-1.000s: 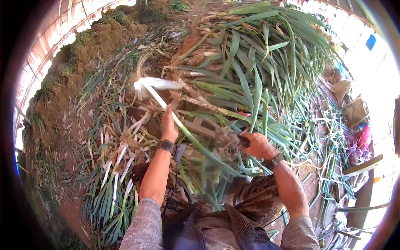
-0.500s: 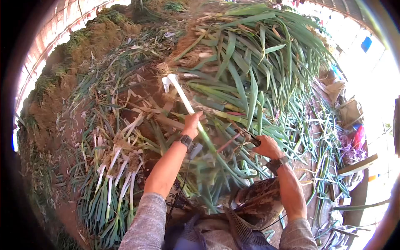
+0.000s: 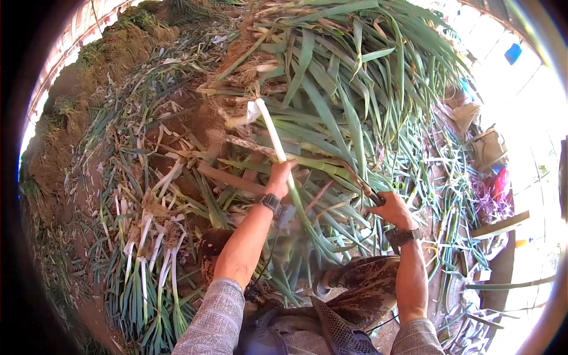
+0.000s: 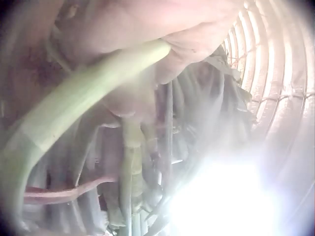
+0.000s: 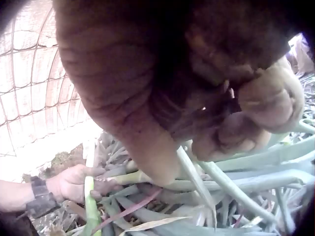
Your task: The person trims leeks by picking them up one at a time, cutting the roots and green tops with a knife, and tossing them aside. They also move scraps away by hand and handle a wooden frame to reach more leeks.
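Note:
My left hand (image 3: pixel 279 177) grips a long leek (image 3: pixel 269 131) at mid-stalk. Its white end points up and away, its green leaves trail down toward my lap. In the left wrist view my fingers (image 4: pixel 162 29) curl round the pale green stalk (image 4: pixel 88 93). My right hand (image 3: pixel 393 208) is closed on the handle of a dark, thin tool (image 3: pixel 362 184), lying low among the leaves to the right of the leek. The right wrist view shows those curled fingers (image 5: pixel 221 108) up close, and farther off the left hand (image 5: pixel 74 184) on the stalk (image 5: pixel 88 196).
A big heap of leeks with broad green leaves (image 3: pixel 355 77) fills the space ahead and to the right. A row of leeks (image 3: pixel 148 254) lies on the ground at the left, beside mounds of soil (image 3: pixel 118 53). Boxes and scraps (image 3: pixel 488 154) sit at the right.
My left hand has carried the leek rightward and turned it more upright, toward the heap. My right hand with the tool has shifted slightly right and stays low.

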### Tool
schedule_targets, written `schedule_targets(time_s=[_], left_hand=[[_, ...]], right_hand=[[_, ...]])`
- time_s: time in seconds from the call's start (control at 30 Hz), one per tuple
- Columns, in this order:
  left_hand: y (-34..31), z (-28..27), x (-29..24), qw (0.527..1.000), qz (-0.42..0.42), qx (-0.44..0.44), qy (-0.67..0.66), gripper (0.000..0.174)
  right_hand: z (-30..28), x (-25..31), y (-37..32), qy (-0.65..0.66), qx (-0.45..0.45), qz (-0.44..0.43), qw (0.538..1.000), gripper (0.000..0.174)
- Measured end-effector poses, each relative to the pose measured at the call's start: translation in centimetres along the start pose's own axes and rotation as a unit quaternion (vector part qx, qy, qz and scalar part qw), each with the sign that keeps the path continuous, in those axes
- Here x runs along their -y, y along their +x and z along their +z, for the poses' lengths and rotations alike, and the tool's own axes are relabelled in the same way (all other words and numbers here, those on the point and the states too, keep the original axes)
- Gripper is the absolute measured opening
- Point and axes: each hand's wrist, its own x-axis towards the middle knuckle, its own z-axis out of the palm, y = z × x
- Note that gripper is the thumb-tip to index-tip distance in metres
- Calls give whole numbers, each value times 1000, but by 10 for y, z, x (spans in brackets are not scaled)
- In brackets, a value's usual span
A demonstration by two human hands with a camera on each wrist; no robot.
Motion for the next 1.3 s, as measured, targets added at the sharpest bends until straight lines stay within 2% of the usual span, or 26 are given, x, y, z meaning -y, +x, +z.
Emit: schedule_targets(time_s=[0.03, 0.1, 0.17, 0.2, 0.27, 0.33, 0.43, 0.5, 0.57, 0.63, 0.67, 0.7, 0.8, 0.83, 0.87, 0.9, 0.93, 0.97, 1.03, 1.07, 1.17, 1.23, 1.3], left_hand=[[4, 1, 3, 999, 21, -19, -29, 32], [9, 5, 4, 997, 44, -34, -60, 31], [8, 3, 6, 988, 79, -119, -54, 28], [7, 0, 7, 988, 79, -119, -54, 28], [2, -5, 3, 989, 80, -92, -80, 28], [-6, -7, -3, 988, 82, -82, -102, 29], [-19, -29, -22, 986, 100, 5, -131, 35], [-40, -38, -55, 982, 134, 40, -125, 36], [-52, -65, -85, 978, 172, 90, -77, 30], [-55, -95, -99, 987, 119, 63, -82, 27], [-66, -89, -99, 989, 107, 18, -101, 24], [-60, -99, -93, 994, 90, -11, -53, 25], [-46, -116, -55, 999, 40, 2, 22, 28], [-42, -120, -41, 998, 28, 2, 49, 37], [-42, -112, -31, 994, 54, -41, 83, 46], [-43, -105, -23, 986, 78, -85, 116, 55], [-44, -106, -26, 993, 41, -29, 108, 72], [-46, -103, -29, 995, 14, -30, 91, 71], [-46, -94, -28, 988, 71, -123, 58, 40], [-48, -96, -31, 994, 54, -85, 49, 40], [-49, -92, -31, 991, 72, -97, 49, 42], [-47, -92, -32, 992, 69, -95, 45, 41], [-41, -96, -27, 992, 70, -96, 39, 40]], right_hand=[[-1, -4, -1, 1, 7, 10, 1000, 34], [-3, -2, -7, 36, 73, -47, 996, 35], [3, 1, -10, 50, 131, -112, 984, 36], [3, -1, -12, 66, 120, -86, 987, 35], [3, -5, -10, 85, 107, -61, 989, 34], [3, -11, -6, 167, 56, -106, 979, 35], [-6, 12, -15, 151, 86, -113, 978, 37], [-10, 23, -23, 148, 92, -115, 978, 40], [-4, 21, -25, 187, 91, -175, 962, 40], [-13, 34, -33, 145, 133, -175, 965, 40], [-6, 34, -31, 108, 102, -195, 969, 39], [1, 37, -30, 73, 71, -213, 972, 37], [19, 47, -27, 11, 17, -241, 970, 30], [23, 49, -26, -31, -4, -254, 967, 28], [24, 60, -30, -56, 4, -232, 971, 26], [33, 59, -29, -64, -21, -252, 966, 27], [42, 56, -28, -90, -7, -245, 965, 29], [50, 55, -28, -114, 6, -238, 965, 32], [60, 52, -35, -117, 10, -247, 962, 35], [64, 50, -38, -118, 9, -255, 960, 37], [78, 47, -42, -113, -8, -241, 964, 31], [85, 46, -47, -91, -5, -250, 964, 33], [92, 46, -45, -117, 31, -250, 961, 34]])
